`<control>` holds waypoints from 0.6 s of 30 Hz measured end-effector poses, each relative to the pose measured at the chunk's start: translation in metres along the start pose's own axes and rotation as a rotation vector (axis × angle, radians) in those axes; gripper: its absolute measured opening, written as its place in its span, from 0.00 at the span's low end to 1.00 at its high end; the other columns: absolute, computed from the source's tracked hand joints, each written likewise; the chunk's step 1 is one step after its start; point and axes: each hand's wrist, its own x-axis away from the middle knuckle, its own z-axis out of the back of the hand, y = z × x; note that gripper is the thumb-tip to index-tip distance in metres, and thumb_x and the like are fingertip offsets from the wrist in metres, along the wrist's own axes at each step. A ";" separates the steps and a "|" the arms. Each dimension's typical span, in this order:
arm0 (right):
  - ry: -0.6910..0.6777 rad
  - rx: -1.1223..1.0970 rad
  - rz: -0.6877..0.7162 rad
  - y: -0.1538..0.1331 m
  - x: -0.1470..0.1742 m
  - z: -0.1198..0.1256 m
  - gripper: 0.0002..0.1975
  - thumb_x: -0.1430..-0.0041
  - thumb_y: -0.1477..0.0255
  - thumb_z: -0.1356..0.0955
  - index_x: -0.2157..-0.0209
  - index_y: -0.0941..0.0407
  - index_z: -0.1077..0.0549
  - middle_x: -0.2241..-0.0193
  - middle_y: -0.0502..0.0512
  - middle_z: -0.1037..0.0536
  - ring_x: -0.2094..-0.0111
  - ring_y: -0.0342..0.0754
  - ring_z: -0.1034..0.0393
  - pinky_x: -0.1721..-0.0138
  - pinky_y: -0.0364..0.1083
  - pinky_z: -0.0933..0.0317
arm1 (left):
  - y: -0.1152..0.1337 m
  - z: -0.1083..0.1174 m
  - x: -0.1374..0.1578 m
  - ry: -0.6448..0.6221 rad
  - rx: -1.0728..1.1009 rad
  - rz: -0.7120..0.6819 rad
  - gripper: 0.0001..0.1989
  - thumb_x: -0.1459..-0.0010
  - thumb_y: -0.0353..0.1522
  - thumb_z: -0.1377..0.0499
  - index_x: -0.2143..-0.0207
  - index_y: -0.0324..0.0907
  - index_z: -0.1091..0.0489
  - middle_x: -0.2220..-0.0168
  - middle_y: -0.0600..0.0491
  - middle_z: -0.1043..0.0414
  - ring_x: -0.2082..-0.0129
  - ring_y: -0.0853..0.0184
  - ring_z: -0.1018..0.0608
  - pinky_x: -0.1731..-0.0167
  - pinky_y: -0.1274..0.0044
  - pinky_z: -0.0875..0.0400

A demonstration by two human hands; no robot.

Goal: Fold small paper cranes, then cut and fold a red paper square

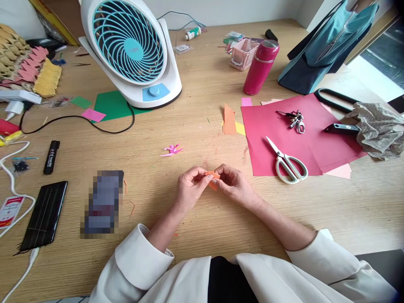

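Note:
Both hands meet over the wooden desk around a small orange piece of folded paper. My left hand pinches its left side between thumb and fingers. From the right, my right hand is closed on the other side of the same paper. Fingertips cover part of the folds. Beyond my left hand lies a small pink folded-paper figure with pointed arms. An orange paper strip rests on a bit of yellow paper farther back.
White-handled scissors and keys lie on red paper sheets at right. A pink flask and a blue bag stand behind. At left are a fan, a black marker and a dark phone-like slab.

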 end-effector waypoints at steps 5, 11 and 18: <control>-0.016 0.088 0.025 0.001 0.000 0.000 0.16 0.40 0.61 0.30 0.74 0.58 0.31 0.78 0.48 0.32 0.76 0.40 0.43 0.75 0.42 0.50 | 0.005 -0.002 0.001 -0.024 0.115 0.106 0.07 0.41 0.35 0.38 0.70 0.40 0.26 0.69 0.51 0.21 0.69 0.68 0.22 0.66 0.78 0.28; -0.029 0.078 0.071 0.004 0.000 -0.002 0.08 0.43 0.72 0.30 0.73 0.57 0.32 0.77 0.46 0.34 0.76 0.39 0.42 0.75 0.40 0.48 | 0.004 0.000 0.002 -0.029 0.068 0.114 0.08 0.41 0.35 0.38 0.71 0.40 0.27 0.72 0.54 0.23 0.71 0.69 0.23 0.67 0.80 0.28; -0.028 0.113 0.164 0.004 -0.003 -0.003 0.07 0.44 0.73 0.29 0.72 0.57 0.30 0.75 0.45 0.31 0.75 0.38 0.39 0.75 0.38 0.46 | -0.001 0.004 0.000 -0.045 0.038 0.098 0.08 0.42 0.38 0.37 0.69 0.42 0.27 0.71 0.54 0.23 0.70 0.67 0.21 0.68 0.80 0.26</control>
